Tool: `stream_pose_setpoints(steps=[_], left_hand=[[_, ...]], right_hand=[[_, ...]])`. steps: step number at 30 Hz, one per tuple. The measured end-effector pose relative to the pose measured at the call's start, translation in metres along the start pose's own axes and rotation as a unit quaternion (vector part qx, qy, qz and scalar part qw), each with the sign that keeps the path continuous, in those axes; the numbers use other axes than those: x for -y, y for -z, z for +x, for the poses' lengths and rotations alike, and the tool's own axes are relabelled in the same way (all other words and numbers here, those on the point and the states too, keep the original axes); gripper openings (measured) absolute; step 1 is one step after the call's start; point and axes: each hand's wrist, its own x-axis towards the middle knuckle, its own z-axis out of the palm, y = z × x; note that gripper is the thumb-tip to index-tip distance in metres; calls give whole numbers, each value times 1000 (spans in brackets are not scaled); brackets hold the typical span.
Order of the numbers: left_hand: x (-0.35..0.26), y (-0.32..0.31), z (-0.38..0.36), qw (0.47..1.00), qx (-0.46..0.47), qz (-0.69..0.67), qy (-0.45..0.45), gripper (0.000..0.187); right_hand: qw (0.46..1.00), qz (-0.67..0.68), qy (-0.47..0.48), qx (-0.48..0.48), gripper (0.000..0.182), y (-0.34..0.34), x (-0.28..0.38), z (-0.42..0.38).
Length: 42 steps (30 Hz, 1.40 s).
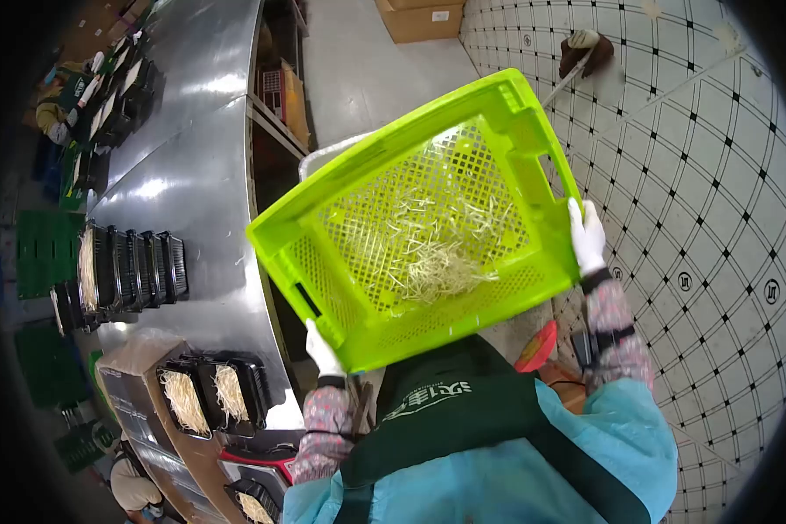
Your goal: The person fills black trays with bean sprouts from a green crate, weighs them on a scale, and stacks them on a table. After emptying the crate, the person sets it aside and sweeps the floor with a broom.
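A bright green perforated plastic crate is held tilted in front of my body. Thin pale shreds, like mushroom stems or sprouts, lie in a clump toward its near side, with loose bits scattered over the mesh floor. My left hand, in a white glove, grips the crate's near left corner, its fingers partly hidden by the wall. On the right end my right hand, also white-gloved, is closed on the rim below the handle slot.
A steel table runs along the left, bearing stacked black trays. Trays of pale shreds sit on a cardboard box. Another person works across the table. A brown carton stands at the back.
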Motion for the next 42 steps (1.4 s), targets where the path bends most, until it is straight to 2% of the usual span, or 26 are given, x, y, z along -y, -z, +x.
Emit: stream_pose_setpoints(steps=[1,3,5,7,9,10,11,12,13,14,15,17,19,21,23,27,28,29,31,33,35,37,38,39,41,42], left_hand=[[10,-5,24,998,0,54,-40,39],[-16,-25,14,996,11,50,-71,39],[-29,-14,-14,996,-7,58,-66,37],[-3,31,-33,998,-10,-42,-40,34],[-2,40,-49,996,-15,-43,-74,34],[-6,37,-32,997,-15,8,-74,35],[-19,28,-8,998,-6,56,-28,37],[-43,9,16,993,28,107,-45,39],[-72,-8,35,977,74,184,-82,41],[-93,-14,68,965,113,232,-52,42],[-114,-42,63,979,146,139,-20,42],[-130,-46,47,974,165,158,-11,41],[-99,-26,22,967,117,208,-86,41],[-12,28,42,971,69,212,-91,38],[29,59,35,975,24,217,-39,36],[30,72,39,970,41,237,-18,37],[27,69,39,969,41,242,-14,37],[26,65,39,969,41,245,-10,37],[34,71,43,971,44,236,-16,39],[34,74,34,969,34,239,-51,43],[34,80,26,950,15,288,-121,48],[31,83,12,933,5,318,-166,51],[25,82,2,929,3,324,-178,52],[18,81,-8,925,2,329,-191,53],[5,78,-27,941,15,292,-171,50],[-2,76,-37,948,22,273,-161,48]], right_hand=[[1000,-2,-14,5,48,-15,-4,23],[1000,-5,-19,-14,48,-20,-11,40],[999,37,-34,-4,48,-19,-38,15],[986,153,-32,-54,50,-31,-68,-30],[989,106,-108,6,50,-42,-87,-50],[991,71,-110,-32,56,-60,-84,-42],[995,36,-83,-31,66,-88,-106,-14],[993,-10,-88,79,74,-64,-39,8],[999,-39,2,14,76,-90,-51,42],[988,-42,-32,144,81,-75,-24,76],[980,-65,-38,186,86,-72,-14,101],[978,-94,-55,179,89,-78,-35,107],[990,-46,-65,118,89,-103,-87,69],[986,-51,-108,119,89,-130,-126,6],[961,-112,-214,137,85,-121,-97,-44],[978,-101,-157,94,78,-128,-94,-45],[966,-66,-200,152,68,-118,-83,-38],[985,-104,-116,79,66,-124,-83,-42],[981,-174,58,-63,64,-142,-89,-51],[979,-87,180,-39,67,-148,-61,-61],[968,-110,220,56,69,-161,-37,-74],[950,-181,221,128,71,-178,-17,-87],[947,-172,196,186,74,-196,-26,-86],[960,-24,116,254,79,-221,-42,-86],[952,-77,-10,295,93,-260,-51,-92],[952,-62,-30,299,99,-276,-51,-98]])
